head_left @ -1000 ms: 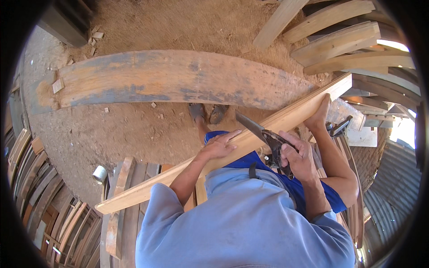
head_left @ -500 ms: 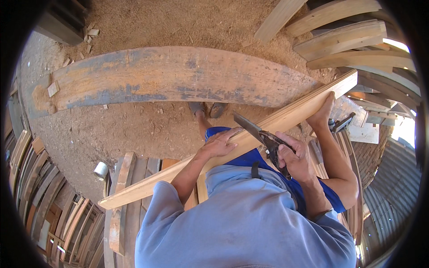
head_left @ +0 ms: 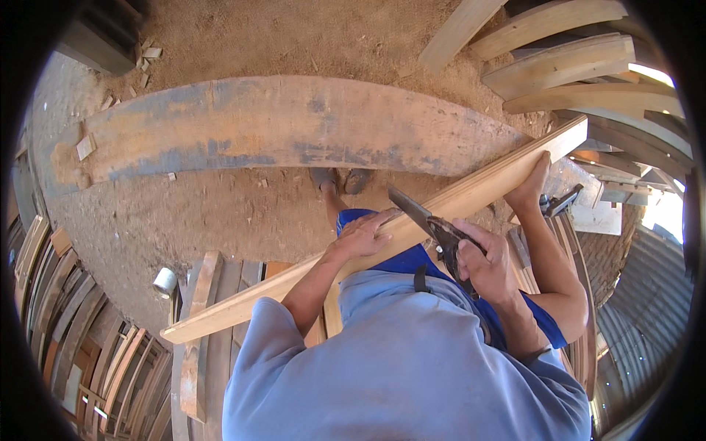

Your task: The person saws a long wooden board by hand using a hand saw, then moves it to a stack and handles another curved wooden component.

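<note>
A long pale wooden board (head_left: 478, 184) slants across my lap, its far end up to the right. On its middle lies my left hand (head_left: 360, 237), fingers over the wood and thumb apart, gripping it. My right hand (head_left: 487, 261) is closed around the dark handle of a handsaw (head_left: 409, 206). The saw's blade crosses the board just right of my left hand, and its tip shows past the far edge. My bare right foot (head_left: 526, 187) presses against the board near its upper end. The cut itself is too small to make out.
A large curved plank (head_left: 243, 125) spans the ground ahead. Curved timbers (head_left: 562, 66) are piled at the far right, more wood pieces (head_left: 66, 316) at the left. A metal can (head_left: 165, 282) stands left of the board. Corrugated sheet (head_left: 647, 301) is at the right.
The saw has drawn back slightly toward me, so less of its blade shows past the board. My left hand, foot and the board stay put.
</note>
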Demonstrator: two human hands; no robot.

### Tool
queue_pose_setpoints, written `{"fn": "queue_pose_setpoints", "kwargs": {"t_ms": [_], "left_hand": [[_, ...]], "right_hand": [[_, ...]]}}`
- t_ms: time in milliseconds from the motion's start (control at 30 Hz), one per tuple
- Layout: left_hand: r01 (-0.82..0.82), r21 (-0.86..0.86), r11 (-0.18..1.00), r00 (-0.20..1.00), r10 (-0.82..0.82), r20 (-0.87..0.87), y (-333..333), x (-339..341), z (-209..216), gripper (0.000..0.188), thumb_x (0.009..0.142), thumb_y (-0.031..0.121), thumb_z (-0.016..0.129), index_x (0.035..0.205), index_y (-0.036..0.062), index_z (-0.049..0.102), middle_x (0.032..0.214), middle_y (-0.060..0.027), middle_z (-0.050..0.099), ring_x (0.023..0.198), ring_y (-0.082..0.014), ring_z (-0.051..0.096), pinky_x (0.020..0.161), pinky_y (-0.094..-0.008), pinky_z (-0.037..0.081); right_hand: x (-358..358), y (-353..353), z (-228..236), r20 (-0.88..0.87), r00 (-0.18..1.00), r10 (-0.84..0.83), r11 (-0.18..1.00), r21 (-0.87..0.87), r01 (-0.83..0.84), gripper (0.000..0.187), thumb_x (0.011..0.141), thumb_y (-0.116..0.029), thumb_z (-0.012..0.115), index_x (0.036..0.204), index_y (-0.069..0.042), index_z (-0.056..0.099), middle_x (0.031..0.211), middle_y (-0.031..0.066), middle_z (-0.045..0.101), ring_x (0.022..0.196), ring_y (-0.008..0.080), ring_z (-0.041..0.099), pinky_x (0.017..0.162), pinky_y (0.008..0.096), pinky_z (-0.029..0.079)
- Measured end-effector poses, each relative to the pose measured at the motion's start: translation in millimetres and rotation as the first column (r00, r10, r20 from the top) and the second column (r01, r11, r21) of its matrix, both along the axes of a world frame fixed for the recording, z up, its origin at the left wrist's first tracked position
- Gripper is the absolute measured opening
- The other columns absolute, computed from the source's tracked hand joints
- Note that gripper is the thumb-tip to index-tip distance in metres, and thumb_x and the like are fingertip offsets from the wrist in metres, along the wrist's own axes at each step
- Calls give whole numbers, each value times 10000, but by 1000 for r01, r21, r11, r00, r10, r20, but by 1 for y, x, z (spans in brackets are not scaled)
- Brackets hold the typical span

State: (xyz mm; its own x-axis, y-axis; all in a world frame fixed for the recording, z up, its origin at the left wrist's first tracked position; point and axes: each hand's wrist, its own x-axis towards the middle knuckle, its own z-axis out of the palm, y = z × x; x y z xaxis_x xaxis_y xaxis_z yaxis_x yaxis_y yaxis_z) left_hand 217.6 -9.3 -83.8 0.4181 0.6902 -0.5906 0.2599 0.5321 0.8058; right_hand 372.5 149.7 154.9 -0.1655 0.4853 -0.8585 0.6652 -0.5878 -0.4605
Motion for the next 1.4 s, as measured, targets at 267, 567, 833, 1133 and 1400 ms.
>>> {"fn": "queue_pose_setpoints", "kwargs": {"t_ms": [267,567,833,1133,1400], "left_hand": [[1,42,999,1000,-1,-3,-3,3,-5,662,936,266,632,1547,276,378,1423,-173,561,1295,-381,546,1098,-467,434],[0,-5,1000,1000,0,-12,-5,1,-5,664,943,274,637,1552,274,374,1476,-163,525,1354,-365,500,1141,-449,395],[-1,16,1000,1000,2,-28,-6,2,-5,662,945,272,639,1552,268,374,1464,-156,534,1356,-368,494,1143,-446,391],[28,-39,999,999,-29,-22,-1,1,-3,660,947,271,631,1553,285,370,1455,-168,536,1344,-378,504,1139,-452,395],[50,34,998,997,-47,-68,-9,6,-16,658,953,304,615,1557,292,354,1462,-184,521,1346,-378,503,1136,-465,393]], "right_hand": [[-3,-9,-1,15,998,-63,998,20,63,384,989,-65,512,1303,155,548,686,-7,549,576,48,492,519,226,412],[2,-12,-1,36,997,-74,988,135,68,418,989,-82,517,1340,145,524,683,4,542,573,59,494,527,237,427],[14,-23,-15,9,986,-166,985,52,166,447,998,-83,508,1380,148,491,699,6,547,569,64,492,525,234,430],[10,-27,-18,15,992,-128,991,36,128,452,992,-78,503,1392,132,496,700,10,539,561,72,491,541,239,431],[8,-28,-16,19,997,-80,994,81,79,370,956,-24,534,1287,136,575,792,30,605,638,74,537,561,242,443]]}}
